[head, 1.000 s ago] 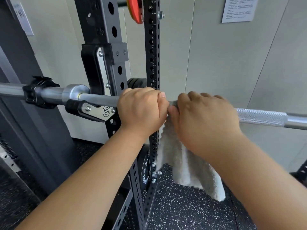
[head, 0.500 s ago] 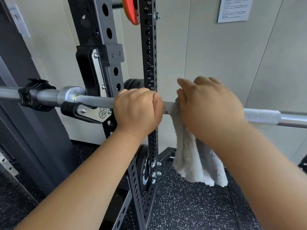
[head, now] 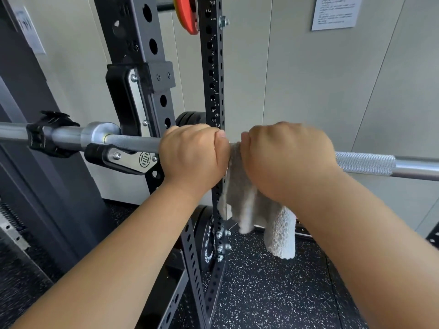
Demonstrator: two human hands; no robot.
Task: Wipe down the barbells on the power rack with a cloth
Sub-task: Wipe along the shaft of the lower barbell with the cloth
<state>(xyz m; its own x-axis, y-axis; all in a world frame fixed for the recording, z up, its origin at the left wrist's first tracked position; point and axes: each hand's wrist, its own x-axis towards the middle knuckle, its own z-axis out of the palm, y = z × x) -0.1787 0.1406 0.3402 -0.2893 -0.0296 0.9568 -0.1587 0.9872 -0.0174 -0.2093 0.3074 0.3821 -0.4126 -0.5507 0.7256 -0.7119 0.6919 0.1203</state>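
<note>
Clamping down on the bar from above, the left grip (head: 192, 153) has its fingers curled right round the barbell (head: 133, 144), knuckles up, thumb tip showing on the inner side. And there's the right grip (head: 287, 160) just beside it, closed over the cloth (head: 247, 203) and pinning it onto the shaft. Only a narrow strip of grey-white towelling shows between the two fists!

The barbell lies level across the view at chest height. Its left end sits in the J-hook (head: 123, 160) bolted to the power rack (head: 211, 74). Out beyond the hook, a black collar clamp (head: 45, 136) sits on the sleeve. To the right of the cloth hand, a band of knurling gives way to smooth steel that runs off the edge of the view.

The cloth is draped over the bar under that right palm. It hangs down in loose folds below the wrist, its lower end dangling free above the speckled black floor (head: 261, 295).

A red plate (head: 187, 15) pokes in at the top of the rack. A black plate (head: 206, 243) is stored low by the upright's foot, and a paper notice (head: 335, 11) is pinned to the pale wall behind.
</note>
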